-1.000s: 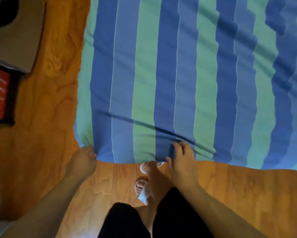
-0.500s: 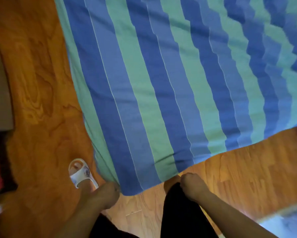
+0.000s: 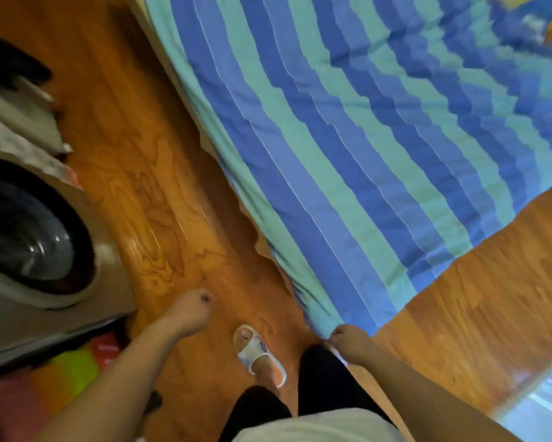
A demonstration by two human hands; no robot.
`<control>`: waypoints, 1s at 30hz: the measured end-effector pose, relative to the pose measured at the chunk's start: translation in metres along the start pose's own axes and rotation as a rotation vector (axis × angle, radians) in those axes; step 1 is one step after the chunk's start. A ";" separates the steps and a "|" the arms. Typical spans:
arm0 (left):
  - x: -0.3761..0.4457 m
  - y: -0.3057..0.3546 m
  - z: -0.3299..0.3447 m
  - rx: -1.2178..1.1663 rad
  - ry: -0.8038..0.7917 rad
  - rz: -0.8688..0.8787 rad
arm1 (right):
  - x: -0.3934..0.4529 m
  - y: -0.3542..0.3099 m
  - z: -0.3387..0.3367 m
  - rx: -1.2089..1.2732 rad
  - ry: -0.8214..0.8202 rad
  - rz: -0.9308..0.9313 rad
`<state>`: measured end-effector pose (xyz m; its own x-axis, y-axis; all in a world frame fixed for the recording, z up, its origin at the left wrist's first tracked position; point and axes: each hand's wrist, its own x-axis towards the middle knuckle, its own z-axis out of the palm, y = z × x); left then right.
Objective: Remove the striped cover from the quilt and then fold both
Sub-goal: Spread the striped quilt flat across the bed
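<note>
The right hand (image 3: 348, 341) pinches the near corner of the blue-and-green striped fabric cover (image 3: 348, 148) spread on the floor beyond its fingers, the left hand (image 3: 193, 314) curled and holding nothing; it should take a 2nd grip to find the opening.

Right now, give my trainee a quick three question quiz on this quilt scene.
1. True or false: the left hand grips the striped cover.
2. Which part of the cover does the right hand hold? A) its near corner B) its far edge C) its middle
3. Fill in: the cover is spread over the wooden ____.

Key: 1. False, it is curled, off the cover, holding nothing. 2. A. 3. floor.
</note>
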<state>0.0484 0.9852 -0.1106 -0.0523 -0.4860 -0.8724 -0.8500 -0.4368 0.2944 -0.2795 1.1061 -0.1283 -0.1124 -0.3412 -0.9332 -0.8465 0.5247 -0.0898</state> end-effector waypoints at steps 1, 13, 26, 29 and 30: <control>-0.006 0.003 -0.017 0.012 0.015 0.000 | 0.004 -0.017 -0.009 0.111 0.013 -0.005; 0.018 0.121 -0.246 -0.030 0.244 0.236 | 0.075 -0.155 -0.149 0.815 0.342 0.026; 0.079 0.117 -0.541 -0.551 0.350 0.035 | 0.081 -0.539 -0.457 0.810 0.293 -0.329; 0.114 0.106 -0.607 -0.677 0.373 0.028 | 0.112 -0.622 -0.496 0.717 0.340 -0.368; 0.131 0.101 -0.633 -0.699 0.380 0.025 | 0.127 -0.648 -0.509 0.632 0.398 -0.360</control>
<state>0.2872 0.3982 0.0519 0.2223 -0.6720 -0.7064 -0.3188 -0.7348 0.5987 -0.0105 0.3254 -0.0119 -0.1668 -0.7603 -0.6278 -0.4276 0.6296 -0.6487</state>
